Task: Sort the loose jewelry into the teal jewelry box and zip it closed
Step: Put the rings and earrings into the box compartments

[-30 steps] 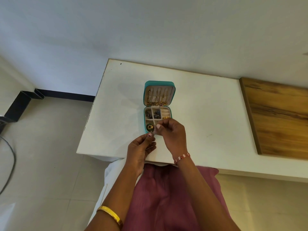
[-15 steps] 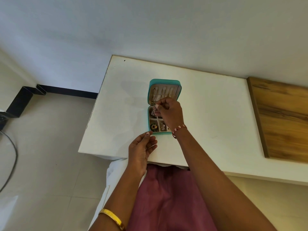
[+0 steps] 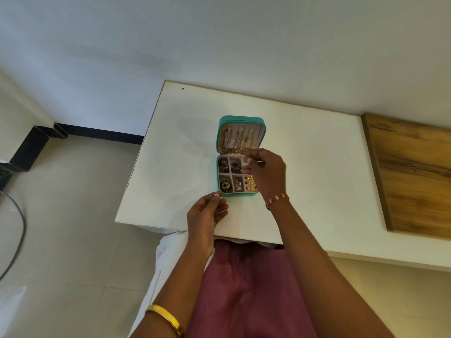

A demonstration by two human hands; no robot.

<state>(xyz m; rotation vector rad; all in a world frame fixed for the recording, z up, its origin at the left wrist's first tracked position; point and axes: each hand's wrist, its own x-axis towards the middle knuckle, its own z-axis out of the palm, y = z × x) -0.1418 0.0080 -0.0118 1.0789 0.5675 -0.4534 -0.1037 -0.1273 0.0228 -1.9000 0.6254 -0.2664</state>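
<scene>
The teal jewelry box (image 3: 241,118) lies open on the white table (image 3: 317,167). Its lid leans back, and gold chains (image 3: 238,148) hang inside it. The base has small compartments with dark earrings (image 3: 223,165), a green and gold piece (image 3: 225,185), silver pieces (image 3: 238,185) and gold rings (image 3: 249,182). My right hand (image 3: 264,173) hovers over the base's right side, its blurred fingertips pinching a tiny jewelry piece. My left hand (image 3: 207,215) hangs at the box's front left corner, its fingers loosely curled, with nothing seen in it.
A wooden panel (image 3: 415,176) lies on the table's right part. The table's front edge runs just above my lap. The tiled floor to the left carries a dark cable (image 3: 19,228) and a black skirting (image 3: 97,132).
My right hand left my left hand, carried the small piece up over the box, then drifted down and right over the base. My left hand stayed by the front corner.
</scene>
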